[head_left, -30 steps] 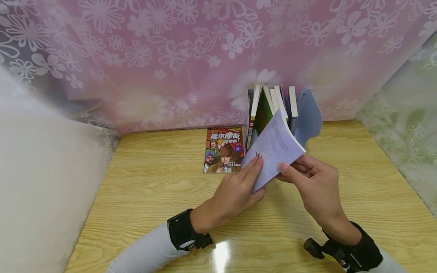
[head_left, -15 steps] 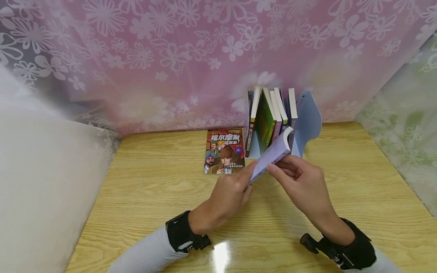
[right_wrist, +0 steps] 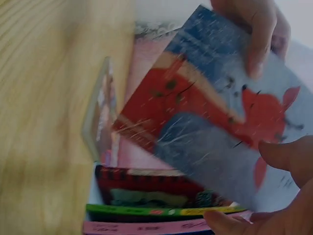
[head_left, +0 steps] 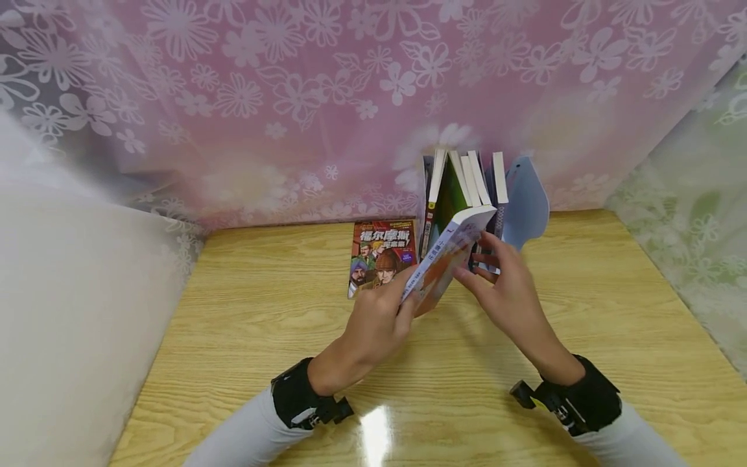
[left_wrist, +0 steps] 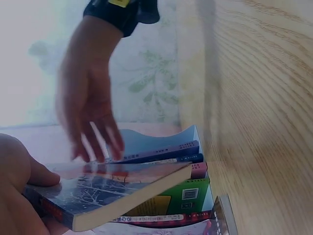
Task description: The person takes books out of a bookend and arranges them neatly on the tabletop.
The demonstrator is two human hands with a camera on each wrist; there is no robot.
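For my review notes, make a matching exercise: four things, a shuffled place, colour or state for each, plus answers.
Things:
1. book with a red animal
2. book with printed faces
3. book holder
4. wrist straps

Matches:
A. black
B. held by the left hand
C. with books inside
D. lying on the table

Pairs: 1-B, 2-D, 3-C, 4-A

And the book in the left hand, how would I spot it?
On the wooden table stands a pale blue book holder. Just in front of it, the left hand grips a tilted book with a red animal pictured on its cover. Unlike the other books, standing in the holder or lying flat, it is held up.
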